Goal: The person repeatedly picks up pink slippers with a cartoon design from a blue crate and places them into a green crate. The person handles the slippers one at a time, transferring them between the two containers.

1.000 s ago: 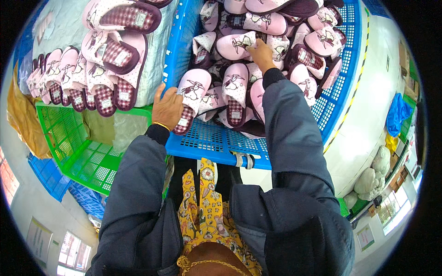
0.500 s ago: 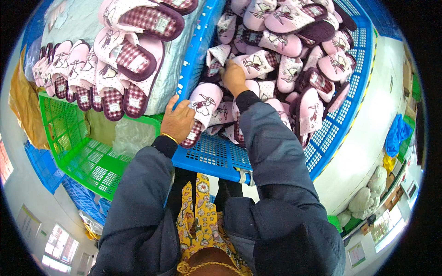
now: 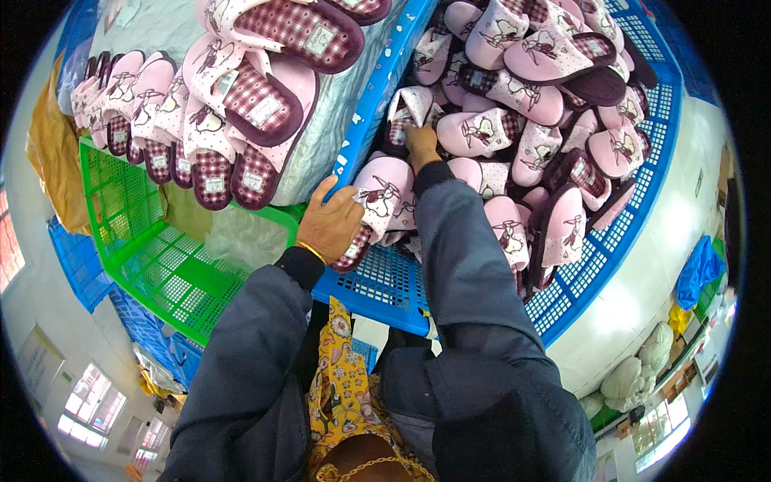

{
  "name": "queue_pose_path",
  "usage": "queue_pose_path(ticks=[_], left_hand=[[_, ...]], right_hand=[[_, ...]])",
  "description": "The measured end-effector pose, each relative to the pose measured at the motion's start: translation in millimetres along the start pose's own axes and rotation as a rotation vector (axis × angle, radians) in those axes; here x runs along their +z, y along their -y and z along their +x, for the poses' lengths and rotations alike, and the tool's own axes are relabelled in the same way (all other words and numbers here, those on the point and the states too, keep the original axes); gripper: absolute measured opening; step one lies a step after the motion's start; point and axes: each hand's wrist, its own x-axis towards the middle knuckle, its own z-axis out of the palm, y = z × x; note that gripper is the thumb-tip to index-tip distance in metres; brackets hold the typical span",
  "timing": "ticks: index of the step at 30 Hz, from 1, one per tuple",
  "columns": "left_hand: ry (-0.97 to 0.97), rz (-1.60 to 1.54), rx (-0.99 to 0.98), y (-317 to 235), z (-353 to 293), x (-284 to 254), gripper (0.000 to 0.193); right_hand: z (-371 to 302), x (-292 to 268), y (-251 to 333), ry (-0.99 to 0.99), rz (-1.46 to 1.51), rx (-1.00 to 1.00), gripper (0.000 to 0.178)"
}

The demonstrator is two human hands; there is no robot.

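My left hand (image 3: 331,221) is at the left rim of a blue perforated basket (image 3: 393,277), its fingers curled against the side of a pink slipper (image 3: 384,183). That slipper has a printed figure on its toe and a dark checked insole. Deeper in the same basket, my right hand (image 3: 421,146) closes on the edge of another slipper (image 3: 411,108), which lies tilted with its dotted lining and checked insole showing. The right fingertips are partly hidden inside it. Many similar slippers (image 3: 474,132) lie heaped around both hands.
On the left, rows of matching slippers (image 3: 210,165) stand on a pale, wrapped surface (image 3: 321,120), with a stacked pair (image 3: 261,104) nearest the basket. Below them is a green perforated crate (image 3: 173,281) holding clear plastic. Blue bags (image 3: 697,273) lie along the far right wall.
The whole view has shifted, so basket and slippers appear farther right and slightly lower. My right hand still reaches to the same slipper; my left stays beside its slipper.
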Motion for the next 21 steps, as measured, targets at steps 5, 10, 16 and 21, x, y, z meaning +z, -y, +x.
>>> queue_pose_path(ticks=[5, 10, 16, 21], left_hand=[[-0.032, -0.010, 0.005, 0.7, 0.6, -1.4, 0.006], [-0.093, -0.014, 0.013, -1.3, 1.1, 1.6, 0.004], [-0.064, 0.008, 0.040, -1.7, 4.9, -0.8, 0.011], [-0.055, -0.029, 0.036, -1.8, 4.4, 0.6, 0.014]], right_hand=[[-71.3, -66.0, 18.4, 0.272, 0.663, 0.021, 0.054], [-124.7, -100.4, 40.5, 0.376, 0.763, -0.006, 0.052], [-95.2, -76.0, 4.8, 0.196, 0.480, -0.026, 0.058], [-72.7, -68.0, -20.5, 0.187, -0.313, -0.180, 0.037]])
